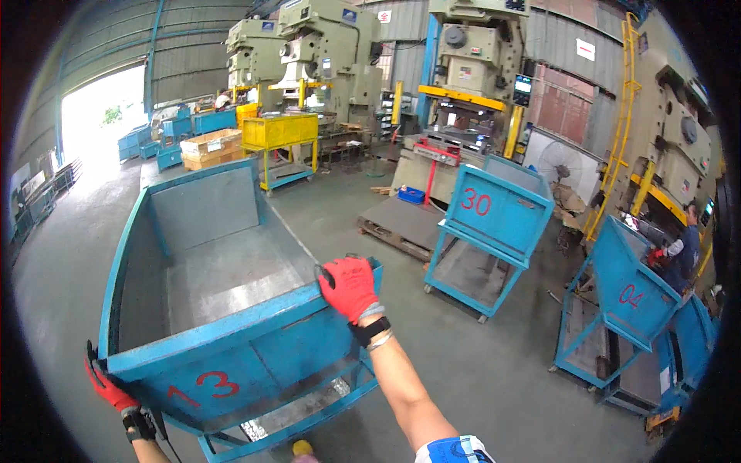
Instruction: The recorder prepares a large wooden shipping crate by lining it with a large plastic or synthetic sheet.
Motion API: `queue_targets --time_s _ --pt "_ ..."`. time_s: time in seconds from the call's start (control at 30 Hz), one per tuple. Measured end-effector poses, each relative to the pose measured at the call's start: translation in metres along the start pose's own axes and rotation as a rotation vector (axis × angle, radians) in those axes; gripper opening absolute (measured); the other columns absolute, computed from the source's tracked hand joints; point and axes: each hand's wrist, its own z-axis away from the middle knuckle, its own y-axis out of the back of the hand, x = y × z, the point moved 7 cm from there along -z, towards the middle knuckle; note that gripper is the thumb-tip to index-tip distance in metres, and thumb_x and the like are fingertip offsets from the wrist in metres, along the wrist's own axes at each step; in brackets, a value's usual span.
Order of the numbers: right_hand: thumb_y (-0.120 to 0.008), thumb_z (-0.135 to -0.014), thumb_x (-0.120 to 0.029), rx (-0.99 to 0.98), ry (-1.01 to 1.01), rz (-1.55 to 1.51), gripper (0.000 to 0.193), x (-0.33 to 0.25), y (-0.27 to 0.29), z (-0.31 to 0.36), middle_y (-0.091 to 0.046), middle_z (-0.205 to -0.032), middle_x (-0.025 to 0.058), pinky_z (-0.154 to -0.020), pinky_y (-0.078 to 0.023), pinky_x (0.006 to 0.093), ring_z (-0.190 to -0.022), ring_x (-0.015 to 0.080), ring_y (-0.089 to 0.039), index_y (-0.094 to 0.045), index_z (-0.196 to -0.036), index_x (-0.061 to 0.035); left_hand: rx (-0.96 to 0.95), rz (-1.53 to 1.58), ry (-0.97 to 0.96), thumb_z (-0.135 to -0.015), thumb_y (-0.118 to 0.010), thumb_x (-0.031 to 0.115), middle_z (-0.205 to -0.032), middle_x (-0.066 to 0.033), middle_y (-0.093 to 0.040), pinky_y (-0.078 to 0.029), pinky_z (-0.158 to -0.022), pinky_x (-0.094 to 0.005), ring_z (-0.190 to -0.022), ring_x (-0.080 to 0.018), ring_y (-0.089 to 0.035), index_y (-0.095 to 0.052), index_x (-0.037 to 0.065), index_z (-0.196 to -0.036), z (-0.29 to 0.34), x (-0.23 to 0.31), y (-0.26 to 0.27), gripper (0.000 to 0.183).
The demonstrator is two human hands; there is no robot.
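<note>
The blue cart (301, 351) stands at the near left of the workshop floor, its open bin stretching away from the person and a lower shelf (282, 423) beneath. It looks like stiff sheet metal on a welded frame, so it should feel heavy and unyielding rather than fragile; the painted rim (224, 332) may be slick under a glove, and its edges could be hard on bare skin. The two near corners seem the best holds — wide apart, for steady control.

The right hand (350, 289), red-gloved, lies over the near right corner, fingers curled across the rim and clamped on it. The left hand (114, 392), gloved alike, touches the outside of the near left corner, fingers pointing up along it; how tightly they close I cannot tell.

Farther off to the right stands a second blue cart (502, 220) with casters (484, 318) under its legs — a yellow cart (279, 133) stands beyond the bin's far end.
</note>
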Motion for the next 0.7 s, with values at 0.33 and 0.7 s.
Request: queue_targets --time_s 0.33,0.7 --pt "-0.057 -0.077 -0.029 0.078 -0.023 0.052 0.019 0.023 -0.154 -0.118 -0.061 -0.075 0.0094 -0.081 -0.04 0.0425 -0.076 0.0299 -0.057 -0.061 -0.075 -0.0099 -0.006 -0.116 -0.098 -0.093 -0.038 0.017 -0.122 -0.0132 -0.052 -0.037 -0.096 -0.0365 -0.109 -0.0225 -0.05 -0.048 -0.001 -0.125 -0.125 -0.141 -0.125 0.037" --pt "-0.059 -0.073 -0.028 0.025 -0.092 0.11 0.02 0.054 -0.343 -0.262 -0.062 -0.08 0.0086 -0.079 -0.038 0.0424 -0.083 0.0288 -0.056 -0.063 -0.081 -0.0102 0.0 -0.129 -0.066 -0.094 -0.038 0.019 -0.11 -0.0127 -0.057 -0.041 -0.088 -0.0339 -0.1 -0.0209 -0.053 -0.051 0.0 -0.122 -0.278 -0.3 -0.269 0.036"
